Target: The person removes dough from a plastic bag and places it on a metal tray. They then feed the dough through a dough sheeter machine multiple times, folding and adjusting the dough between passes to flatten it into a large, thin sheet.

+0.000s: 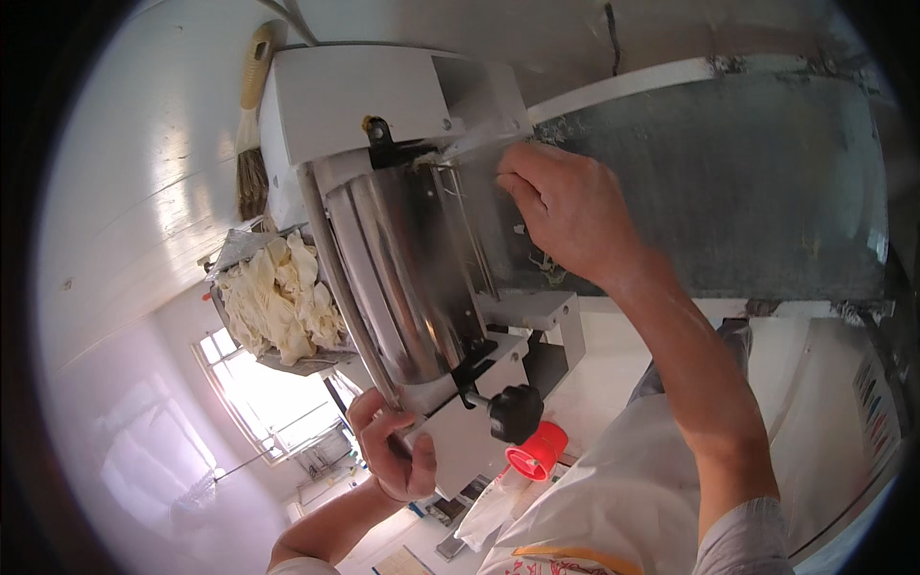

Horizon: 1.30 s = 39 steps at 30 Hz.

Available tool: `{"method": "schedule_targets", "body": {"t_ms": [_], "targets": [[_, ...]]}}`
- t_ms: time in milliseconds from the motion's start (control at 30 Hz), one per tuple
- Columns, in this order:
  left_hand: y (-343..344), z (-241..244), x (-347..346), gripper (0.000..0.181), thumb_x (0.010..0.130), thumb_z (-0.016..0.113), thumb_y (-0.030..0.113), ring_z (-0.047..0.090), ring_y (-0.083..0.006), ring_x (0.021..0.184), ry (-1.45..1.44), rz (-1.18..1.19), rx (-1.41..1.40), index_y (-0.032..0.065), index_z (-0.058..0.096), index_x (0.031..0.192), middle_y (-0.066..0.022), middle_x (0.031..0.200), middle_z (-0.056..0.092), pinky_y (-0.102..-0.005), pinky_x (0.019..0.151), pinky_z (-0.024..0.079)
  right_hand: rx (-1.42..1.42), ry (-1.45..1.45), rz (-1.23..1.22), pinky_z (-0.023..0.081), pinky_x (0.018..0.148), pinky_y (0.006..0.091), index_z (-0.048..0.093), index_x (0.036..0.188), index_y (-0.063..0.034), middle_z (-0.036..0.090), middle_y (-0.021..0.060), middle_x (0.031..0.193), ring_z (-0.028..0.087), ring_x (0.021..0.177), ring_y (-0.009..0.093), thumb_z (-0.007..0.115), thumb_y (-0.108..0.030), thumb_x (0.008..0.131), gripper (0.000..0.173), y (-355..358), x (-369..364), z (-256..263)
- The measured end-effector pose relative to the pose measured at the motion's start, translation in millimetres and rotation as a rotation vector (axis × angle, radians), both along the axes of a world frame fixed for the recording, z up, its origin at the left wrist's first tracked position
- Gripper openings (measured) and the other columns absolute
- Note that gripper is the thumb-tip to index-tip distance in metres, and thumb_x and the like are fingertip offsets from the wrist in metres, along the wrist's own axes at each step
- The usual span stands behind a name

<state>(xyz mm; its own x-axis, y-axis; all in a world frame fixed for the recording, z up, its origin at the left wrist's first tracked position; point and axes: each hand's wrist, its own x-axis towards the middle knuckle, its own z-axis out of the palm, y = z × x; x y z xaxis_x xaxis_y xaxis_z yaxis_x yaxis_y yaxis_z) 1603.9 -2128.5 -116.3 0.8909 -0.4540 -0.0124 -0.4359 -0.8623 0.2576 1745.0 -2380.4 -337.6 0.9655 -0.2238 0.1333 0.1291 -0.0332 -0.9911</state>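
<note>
A dough roller machine with polished metal rollers (402, 273) and white housings stands before me. My left hand (395, 449) is curled round the edge of its near white housing (460, 438), beside the end of a metal rod. Just right of the rollers, my right hand (564, 205) is raised over a dark, dusty board (726, 187), fingertips pinched together; nothing shows between them. Whitish haze hangs near the rollers. A black knob (516, 415) sticks out of the near housing. Crumpled pale dough sheets (280, 298) lie heaped in a tray beyond the rollers.
A wooden-handled brush (253, 122) lies against the far housing. A red round container (537, 451) sits below the knob, close to my apron (604, 489). Dough scraps (548, 269) lie on the board near the rollers. A bright window (266, 388) shows at lower left.
</note>
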Motion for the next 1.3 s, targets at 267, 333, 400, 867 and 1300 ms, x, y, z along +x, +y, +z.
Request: {"method": "schedule_targets", "body": {"t_ms": [267,333,400,867,1300], "targets": [[-5,9,7,0.034,0.085,0.068,0.023,0.053,-0.0350,0.104,0.023,-0.027,0.078,0.0064,0.056,0.113,-0.0217,0.119,0.058,-0.0499,0.090,0.039,-0.195,-0.114,-0.126,0.049,0.064,0.0435,0.061,0.084,-0.0085,0.058,0.0070,0.077,0.061,0.075,0.030,0.067,0.004,0.075,0.017,-5,-15,-2],[-5,7,9,0.034,0.085,0.068,0.023,0.053,-0.0343,0.103,0.019,-0.033,0.074,0.0072,0.056,0.113,-0.0214,0.118,0.058,-0.0496,0.089,0.039,-0.154,-0.107,-0.083,0.048,0.064,0.0426,0.061,0.084,-0.0088,0.057,0.0065,0.078,0.060,0.075,0.029,0.068,0.005,0.074,0.019,-8,-17,1],[-5,6,11,0.034,0.085,0.068,0.025,0.053,-0.0328,0.102,0.017,-0.039,0.083,0.0086,0.056,0.112,-0.0204,0.118,0.058,-0.0490,0.086,0.038,-0.165,-0.171,-0.077,0.048,0.063,0.0432,0.061,0.085,-0.0089,0.056,0.0068,0.076,0.059,0.073,0.029,0.068,0.005,0.073,0.019,2,5,-2],[3,14,8,0.035,0.090,0.066,0.033,0.051,-0.0335,0.110,0.122,-0.036,0.143,0.0100,0.052,0.113,-0.0203,0.118,0.054,-0.0530,0.097,0.036,0.228,0.065,0.168,0.052,0.068,0.0399,0.069,0.094,-0.0026,0.068,0.0125,0.082,0.066,0.073,0.031,0.068,-0.012,0.096,0.009,-20,33,13],[-4,15,11,0.033,0.092,0.065,0.032,0.051,-0.0324,0.107,0.120,-0.046,0.153,0.0114,0.052,0.113,-0.0199,0.116,0.053,-0.0501,0.091,0.037,0.250,0.085,0.393,0.052,0.069,0.0373,0.075,0.093,-0.0035,0.070,0.0126,0.078,0.066,0.069,0.027,0.069,-0.018,0.091,0.016,-20,78,-17]]}}
